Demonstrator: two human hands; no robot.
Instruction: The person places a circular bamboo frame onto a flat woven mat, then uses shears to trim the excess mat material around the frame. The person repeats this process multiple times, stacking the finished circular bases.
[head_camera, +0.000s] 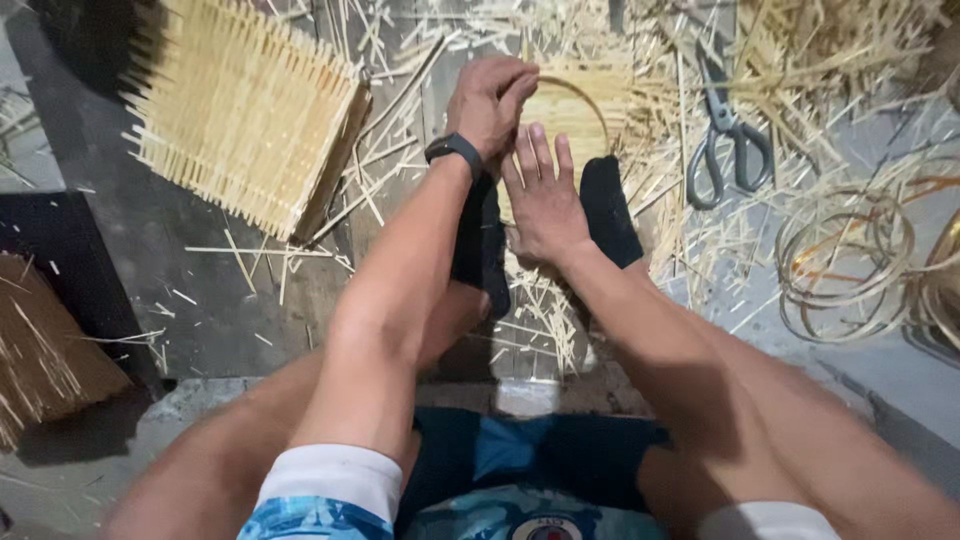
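A round woven bamboo piece with a thin hoop rim lies on the floor between my two feet in black socks. My left hand, with a black band on the wrist, has its fingers curled on the near-left rim of this piece. Just below it, my right hand lies flat on the weave, fingers stretched out and pointing away from me. Both forearms reach forward over my knees.
A square woven bamboo mat with protruding stick ends lies at upper left. Grey scissors rest at upper right among loose splints. Coils of bamboo strip sit at right. A bundle of sticks lies at left.
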